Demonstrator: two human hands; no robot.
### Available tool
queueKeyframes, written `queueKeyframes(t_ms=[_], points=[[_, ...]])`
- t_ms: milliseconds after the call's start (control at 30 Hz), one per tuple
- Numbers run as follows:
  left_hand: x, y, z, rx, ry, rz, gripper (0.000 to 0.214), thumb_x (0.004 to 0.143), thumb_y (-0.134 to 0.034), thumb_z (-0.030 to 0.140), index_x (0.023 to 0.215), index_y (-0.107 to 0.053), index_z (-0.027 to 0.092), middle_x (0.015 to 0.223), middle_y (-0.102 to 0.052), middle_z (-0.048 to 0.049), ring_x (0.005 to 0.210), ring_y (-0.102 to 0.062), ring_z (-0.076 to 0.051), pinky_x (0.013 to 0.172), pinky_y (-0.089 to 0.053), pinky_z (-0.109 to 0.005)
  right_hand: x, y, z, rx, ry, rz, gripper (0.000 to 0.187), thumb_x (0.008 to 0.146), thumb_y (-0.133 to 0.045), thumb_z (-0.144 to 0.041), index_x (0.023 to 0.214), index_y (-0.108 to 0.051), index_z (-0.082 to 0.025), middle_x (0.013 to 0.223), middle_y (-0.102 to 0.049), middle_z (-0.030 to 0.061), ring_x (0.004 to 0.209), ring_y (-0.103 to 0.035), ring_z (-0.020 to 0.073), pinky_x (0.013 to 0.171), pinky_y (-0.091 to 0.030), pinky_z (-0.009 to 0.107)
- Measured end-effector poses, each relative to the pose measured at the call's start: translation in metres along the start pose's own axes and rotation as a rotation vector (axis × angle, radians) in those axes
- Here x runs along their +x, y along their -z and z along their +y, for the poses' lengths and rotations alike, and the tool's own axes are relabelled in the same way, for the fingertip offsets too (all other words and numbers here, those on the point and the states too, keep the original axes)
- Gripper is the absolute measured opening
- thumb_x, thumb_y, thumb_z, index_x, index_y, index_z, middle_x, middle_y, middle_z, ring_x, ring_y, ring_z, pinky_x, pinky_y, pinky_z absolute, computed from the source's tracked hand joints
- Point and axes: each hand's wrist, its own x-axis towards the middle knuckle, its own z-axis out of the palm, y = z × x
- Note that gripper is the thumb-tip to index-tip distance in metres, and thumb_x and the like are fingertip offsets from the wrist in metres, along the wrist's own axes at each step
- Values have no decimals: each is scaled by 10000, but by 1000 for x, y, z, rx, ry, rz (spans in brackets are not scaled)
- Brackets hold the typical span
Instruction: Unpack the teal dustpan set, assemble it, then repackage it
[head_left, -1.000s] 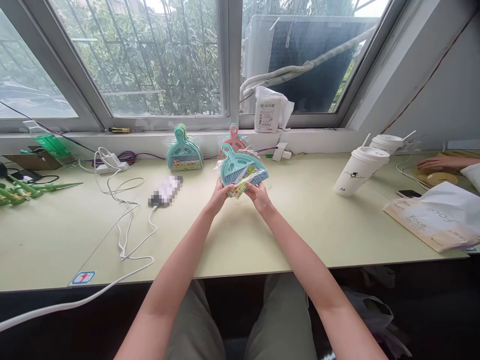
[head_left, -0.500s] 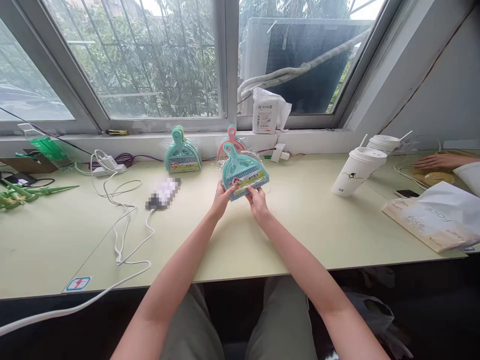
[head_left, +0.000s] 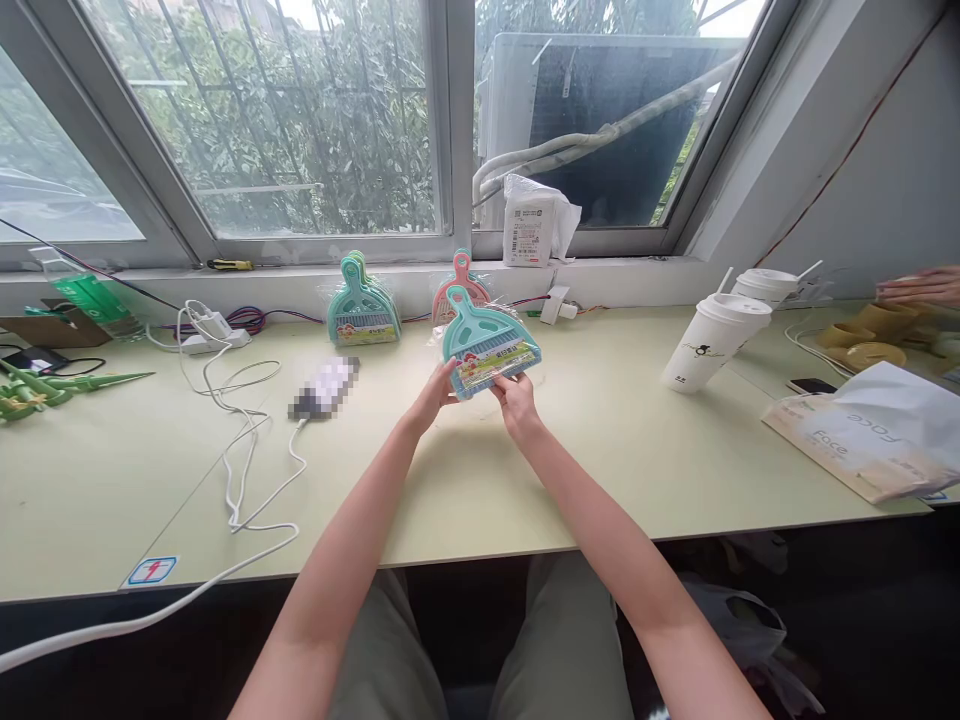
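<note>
A turquoise mini dustpan and brush set (head_left: 491, 345) in clear wrapping, with a picture label across its front, is held tilted above the table, handle up. My left hand (head_left: 433, 398) grips its lower left corner, some fingers hidden behind it. The bottom edge is pinched by my right hand (head_left: 517, 402), thumb in front. Just behind stands a pink dustpan set (head_left: 462, 268), partly covered by the turquoise one. Farther left, several green dustpan sets (head_left: 363, 305) lean together against the wall under the window.
On the table (head_left: 600, 460) lie a phone (head_left: 326, 388) with a white cable (head_left: 255, 525) and a power strip (head_left: 217, 335). White cups (head_left: 712, 340) and a tissue pack (head_left: 862, 430) stand right. A co-worker's blurred hand (head_left: 919, 287) is near brown round objects (head_left: 874, 340).
My left thumb has shifted from the label to the set's left edge, and the set has turned slightly. The co-worker's hand has moved up and right, uncovering more brown objects.
</note>
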Motion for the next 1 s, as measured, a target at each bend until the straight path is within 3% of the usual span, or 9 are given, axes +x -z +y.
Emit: queueKeyframes(t_ms=[133, 467, 600, 633, 700, 833, 900, 1000], points=[[3, 6, -7, 103, -56, 108, 571, 736, -667, 474, 1240, -520, 249, 1246, -611, -76, 1108, -587, -273, 807, -520, -353, -2, -2, 6, -37, -18, -2, 428, 605, -761, -243, 989, -572, -223, 1032, -682, 43, 1020, -649, 205, 914, -560, 363], [2, -2, -9, 21, -99, 85, 521, 721, -677, 371, 1168, -483, 187, 1052, -653, -96, 739, -672, -211, 677, -564, -394, 2, 1, 3, -59, -76, -26, 332, 642, -747, -219, 937, -595, -205, 1007, -699, 38, 872, -675, 171, 810, -571, 315], [5, 10, -6, -33, -83, 171, 556, 697, -665, 314, 1201, -460, 199, 1030, -648, -83, 652, -671, -191, 606, -576, -376, 12, 14, -10, -394, -170, -190, 289, 686, -759, -319, 923, -640, -205, 942, -716, 47, 802, -697, 197, 797, -554, 375], [6, 16, -6, -46, -93, 223, 572, 692, -658, 300, 1216, -451, 206, 1036, -643, -81, 647, -670, -187, 582, -574, -363, 14, 18, -14, -547, -139, -223, 271, 693, -759, -324, 918, -652, -217, 902, -718, 36, 782, -694, 202, 799, -545, 391], [8, 28, -6, -70, -112, 320, 591, 684, -643, 273, 1237, -440, 220, 1054, -634, -76, 667, -670, -185, 544, -569, -334, 17, 24, -17, -892, 58, -243, 244, 715, -742, -269, 948, -671, -263, 882, -713, 18, 820, -675, 212, 835, -516, 412], [10, 46, -11, -127, -41, 432, 534, 657, -642, 233, 1168, -491, 192, 985, -642, -69, 713, -656, -180, 473, -532, -257, 14, 28, -18, -1451, 628, -293, 435, 790, -625, -101, 1165, -629, -321, 1239, -607, 73, 1154, -519, 273, 944, -419, 445], [11, 49, -14, -137, 6, 431, 503, 645, -650, 227, 1129, -522, 179, 919, -651, -65, 699, -645, -172, 440, -504, -229, 12, 28, -19, -1583, 782, -345, 428, 827, -573, -87, 1196, -619, -299, 1365, -517, 85, 1248, -425, 287, 980, -360, 462], [10, 47, -15, -128, 54, 368, 480, 646, -663, 227, 1109, -548, 178, 904, -665, -66, 680, -642, -171, 426, -486, -226, 17, 31, -21, -1587, 838, -300, 234, 890, -534, -192, 1049, -689, -267, 1338, -540, 77, 1240, -414, 286, 970, -333, 455]])
